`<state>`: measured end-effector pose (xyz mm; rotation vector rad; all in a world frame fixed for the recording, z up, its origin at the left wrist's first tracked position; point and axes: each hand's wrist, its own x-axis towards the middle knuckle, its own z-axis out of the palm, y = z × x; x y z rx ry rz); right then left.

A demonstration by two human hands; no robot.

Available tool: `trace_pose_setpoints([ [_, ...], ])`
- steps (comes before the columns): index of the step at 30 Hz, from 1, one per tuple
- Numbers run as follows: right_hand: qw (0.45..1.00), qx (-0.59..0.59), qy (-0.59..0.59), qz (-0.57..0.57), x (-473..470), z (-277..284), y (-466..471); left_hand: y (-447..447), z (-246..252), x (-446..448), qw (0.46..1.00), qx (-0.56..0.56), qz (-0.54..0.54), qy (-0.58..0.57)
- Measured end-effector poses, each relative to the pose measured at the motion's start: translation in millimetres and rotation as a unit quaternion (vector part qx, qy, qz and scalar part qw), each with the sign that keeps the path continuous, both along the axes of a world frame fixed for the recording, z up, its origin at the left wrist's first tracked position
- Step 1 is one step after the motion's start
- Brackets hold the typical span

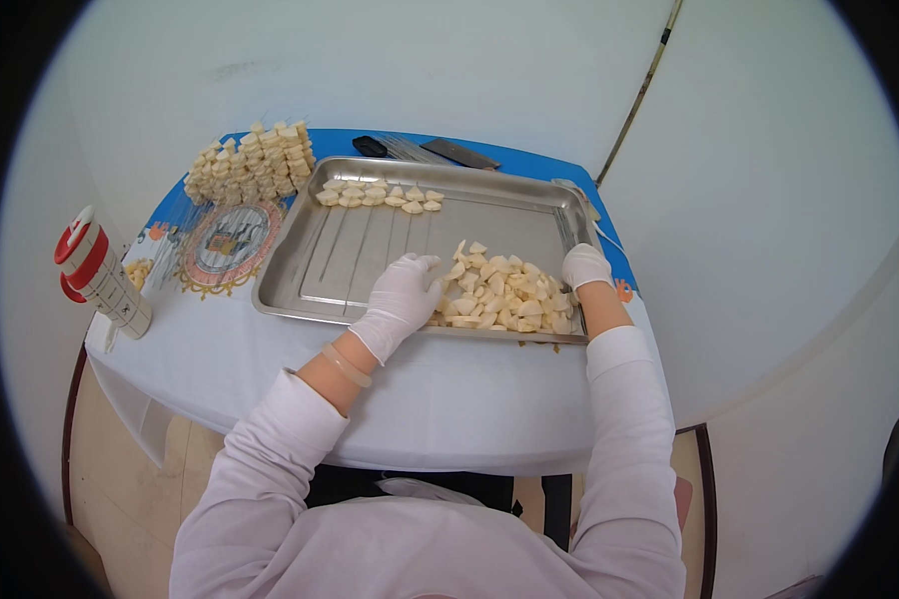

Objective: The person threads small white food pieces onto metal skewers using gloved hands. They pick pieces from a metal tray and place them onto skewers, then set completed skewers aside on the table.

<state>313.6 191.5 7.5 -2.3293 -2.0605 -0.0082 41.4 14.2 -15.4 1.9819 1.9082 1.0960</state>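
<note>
A shallow stainless steel tray (487, 217) lies before me, with a pile of pale, wedge-shaped food slices (502, 296) in its near right part. My left hand (406, 293), in a white glove, is at the pile's left edge, thumb and fingers apart with nothing visible between them. At the tray's right wall is my gloved right hand (586, 266), curled beside thin metal skewers (563, 228); its fingertips are hidden, so I cannot tell whether it grips one. Several skewers threaded with slices (374, 195) lie side by side in the tray's far left part.
Loaded skewers (251, 165) are stacked at the table's far left. A red-and-white tumbler (109, 277) stands at the left, near some small yellowish pieces (139, 271). Behind the tray lie a cleaver (461, 153) and bare skewers (412, 148). A wall rises behind the table.
</note>
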Motion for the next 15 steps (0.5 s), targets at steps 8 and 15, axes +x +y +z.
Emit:
trace_pose_setpoints([
  [8, 0.998, -0.043, -0.037, 0.017, -5, -1, -3, 1, -1, 0, 1.0, 0.008, -0.002, 0.011],
  [15, 0.998, -0.054, -0.012, -0.003, -12, 12, -8, -2, 0, -1, 1.0, 0.0, 0.004, 0.004],
])
